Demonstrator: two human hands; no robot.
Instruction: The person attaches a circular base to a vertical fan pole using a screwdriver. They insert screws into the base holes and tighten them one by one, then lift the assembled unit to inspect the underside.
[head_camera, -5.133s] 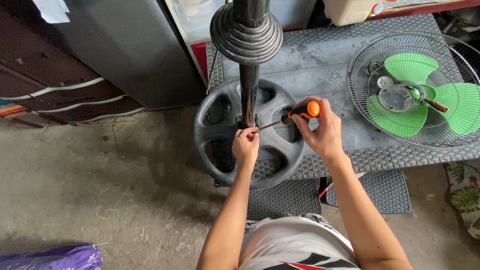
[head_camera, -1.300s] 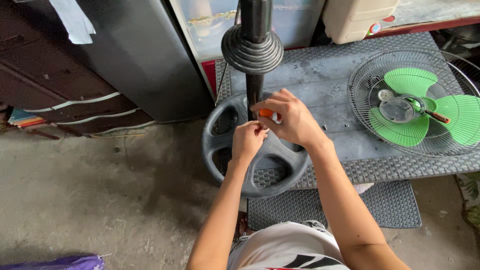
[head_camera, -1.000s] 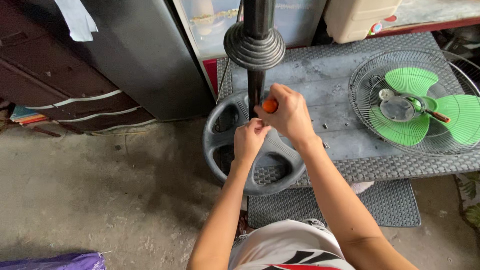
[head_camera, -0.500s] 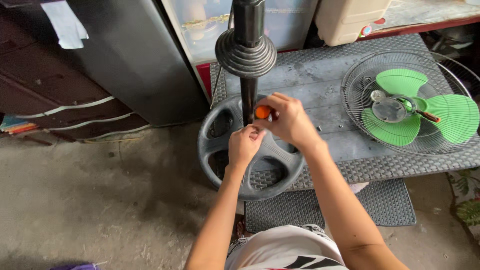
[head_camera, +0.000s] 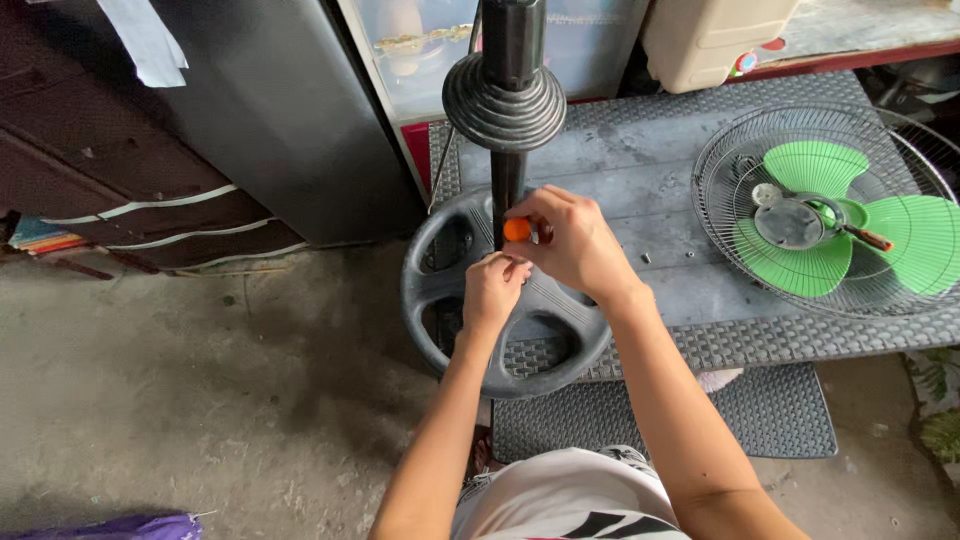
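A dark grey round fan base (head_camera: 445, 300) lies partly on the low platform, with a black pole (head_camera: 507, 180) and a ribbed collar (head_camera: 504, 100) rising from its middle. My right hand (head_camera: 575, 245) grips an orange-handled screwdriver (head_camera: 517, 229), held upright against the foot of the pole. My left hand (head_camera: 492, 290) sits just below it, fingers pinched near the screwdriver's shaft at the base's hub; the tip is hidden.
A grey woven-textured platform (head_camera: 650, 160) holds a wire fan guard (head_camera: 720, 180) with a green three-blade fan (head_camera: 820, 215) and another screwdriver (head_camera: 868, 238). Small screws (head_camera: 665, 257) lie nearby. A dark cabinet (head_camera: 270, 110) stands left, a purple object (head_camera: 110, 527) at bottom left.
Five seconds ago the screwdriver lay nearly flat across the base; now my right hand holds it upright against the pole. Over the last second the hands have barely shifted.
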